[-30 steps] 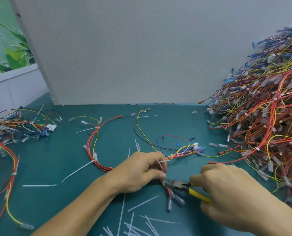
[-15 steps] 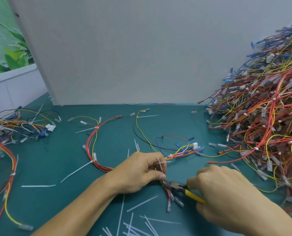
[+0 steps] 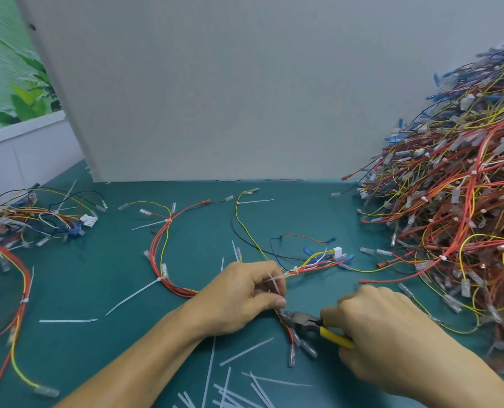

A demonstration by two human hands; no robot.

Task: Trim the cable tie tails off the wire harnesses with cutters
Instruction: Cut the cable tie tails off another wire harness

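A wire harness (image 3: 168, 254) of red and yellow wires lies across the middle of the green table, with white cable tie tails sticking out from it. My left hand (image 3: 244, 295) pinches the harness near its lower end, and a white tie tail (image 3: 275, 282) pokes up between the fingers. My right hand (image 3: 392, 334) grips yellow-handled cutters (image 3: 309, 322). The cutter jaws sit against the wires just below my left thumb. Clear-sleeved terminals (image 3: 296, 346) hang from the harness beneath the jaws.
A big heap of harnesses (image 3: 456, 225) fills the right side. A smaller pile of harnesses (image 3: 24, 225) lies at the left. Cut tie tails (image 3: 236, 387) litter the near edge. A grey panel (image 3: 244, 83) stands behind the table.
My right hand and the cutters have shifted slightly left toward my left thumb. The left hand holds the harness in nearly the same spot.
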